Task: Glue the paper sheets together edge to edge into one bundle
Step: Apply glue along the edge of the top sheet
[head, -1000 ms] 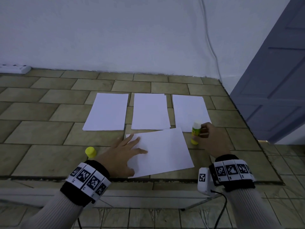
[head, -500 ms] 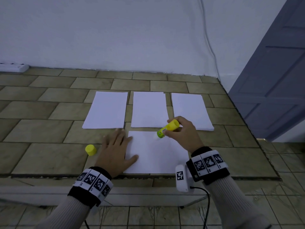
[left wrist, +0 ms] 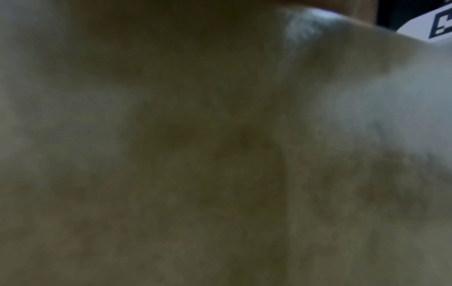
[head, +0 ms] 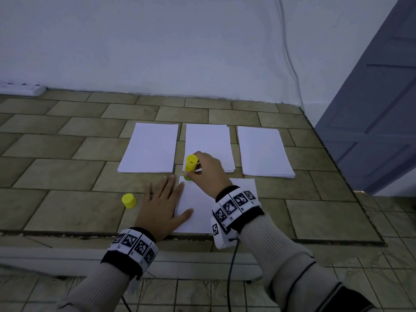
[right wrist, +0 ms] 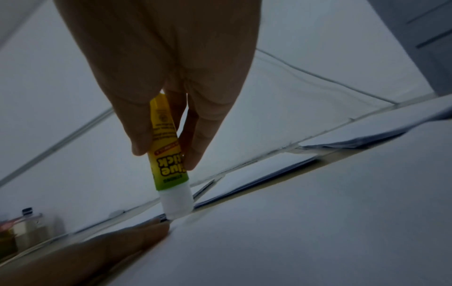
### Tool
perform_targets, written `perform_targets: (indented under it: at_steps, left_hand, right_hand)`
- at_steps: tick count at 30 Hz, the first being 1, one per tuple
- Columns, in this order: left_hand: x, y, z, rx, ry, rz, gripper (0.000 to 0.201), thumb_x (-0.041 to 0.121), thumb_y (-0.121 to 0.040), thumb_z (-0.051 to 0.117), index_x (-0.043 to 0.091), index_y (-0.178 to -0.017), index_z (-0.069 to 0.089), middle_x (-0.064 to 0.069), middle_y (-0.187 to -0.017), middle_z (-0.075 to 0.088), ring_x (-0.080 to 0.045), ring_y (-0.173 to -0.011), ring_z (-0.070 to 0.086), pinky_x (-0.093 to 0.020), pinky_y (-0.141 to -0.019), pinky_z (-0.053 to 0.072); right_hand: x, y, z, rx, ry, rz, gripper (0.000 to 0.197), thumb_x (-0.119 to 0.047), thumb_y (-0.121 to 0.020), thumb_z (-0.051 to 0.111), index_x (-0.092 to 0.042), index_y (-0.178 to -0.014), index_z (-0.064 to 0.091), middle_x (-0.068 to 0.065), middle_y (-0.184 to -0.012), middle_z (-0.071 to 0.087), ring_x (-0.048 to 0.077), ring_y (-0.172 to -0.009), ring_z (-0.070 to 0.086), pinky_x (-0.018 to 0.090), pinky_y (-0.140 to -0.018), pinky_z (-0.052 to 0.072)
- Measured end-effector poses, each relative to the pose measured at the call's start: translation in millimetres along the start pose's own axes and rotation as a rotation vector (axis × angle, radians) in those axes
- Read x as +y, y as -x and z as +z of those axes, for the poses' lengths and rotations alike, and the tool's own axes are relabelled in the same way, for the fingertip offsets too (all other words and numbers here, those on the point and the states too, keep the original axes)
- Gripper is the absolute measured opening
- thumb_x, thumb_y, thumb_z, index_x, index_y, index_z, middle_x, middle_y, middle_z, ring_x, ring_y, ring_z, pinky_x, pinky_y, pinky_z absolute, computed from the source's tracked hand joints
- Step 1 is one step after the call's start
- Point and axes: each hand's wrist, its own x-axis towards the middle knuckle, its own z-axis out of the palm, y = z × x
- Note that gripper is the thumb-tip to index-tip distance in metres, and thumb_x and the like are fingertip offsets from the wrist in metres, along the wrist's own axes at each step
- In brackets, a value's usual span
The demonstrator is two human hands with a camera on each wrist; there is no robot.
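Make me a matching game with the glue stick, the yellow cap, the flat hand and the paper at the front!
Things:
1. glue stick
2. yellow cap
3. left hand
4. front sheet

Where or how:
A. lies alone on the tiles, left of the hands
B. lies under both hands
C. tip down on the sheet's far left corner
D. spread flat on the sheet's left edge

Pairs: 1-C, 2-A, 3-D, 4-B
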Motion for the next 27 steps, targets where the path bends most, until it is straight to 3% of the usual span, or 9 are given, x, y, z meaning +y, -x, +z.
perform_targets:
  at_steps: [7,15,19,21,27]
  left_hand:
    - [-0.2,-1.7,1.3,-0.008,-0.015,0.012,0.095,0.079,-0.086,0.004,0.015,-0.151,0.032,-0.010,-0.159,0.022,-0.028,-0.147,0.019,-0.064,-0.113,0.015]
    - [-0.6,-2.0,2.8,0.009,-0.015,0.010,0.097,0.080,-0.085,0.003,0.015,-0.151,0.032,-0.008,-0.160,0.020,-0.027,-0.148,0.018,-0.062,-0.114,0.013]
    - [-0.5,-1.5,2.9,0.022,-0.024,0.007,0.094,0.078,-0.084,0.009,0.017,-0.154,0.025,-0.006,-0.162,0.013,-0.024,-0.150,0.009,-0.058,-0.116,0.005]
    - [-0.4,-1.1,2.3,0.021,-0.026,0.005,0.093,0.077,-0.084,0.010,0.017,-0.154,0.024,-0.005,-0.162,0.012,-0.023,-0.150,0.008,-0.058,-0.117,0.005]
    - [0.4,-0.9,1.4,-0.002,-0.047,0.008,0.102,0.082,-0.081,-0.004,0.016,-0.154,0.024,-0.006,-0.162,0.013,-0.024,-0.149,0.010,-0.059,-0.117,0.007]
  right_hand:
    - [-3.8,-10.1,7.9,-0.035,0.156,0.012,0.031,-0.015,-0.083,0.070,-0.003,-0.108,0.056,0.016,-0.108,0.061,0.031,-0.100,0.059,0.045,-0.087,0.049]
    - [4.8,-2.3,-12.5,-0.058,0.231,0.052,0.030,-0.017,-0.085,0.069,-0.003,-0.106,0.054,0.014,-0.109,0.060,0.029,-0.100,0.057,0.042,-0.087,0.048]
    - [26.4,11.5,-41.4,0.005,0.191,0.117,0.021,-0.013,-0.081,0.070,-0.005,-0.094,0.055,0.013,-0.101,0.063,0.030,-0.094,0.061,0.044,-0.084,0.050]
    - [38.9,20.3,-58.3,0.052,0.185,0.154,0.017,-0.012,-0.081,0.068,-0.003,-0.090,0.056,0.012,-0.094,0.065,0.028,-0.089,0.062,0.039,-0.081,0.051]
    - [68.8,44.5,-104.0,0.168,0.224,0.254,0.024,-0.017,-0.084,0.070,-0.003,-0.100,0.058,0.012,-0.098,0.066,0.026,-0.091,0.063,0.031,-0.077,0.047]
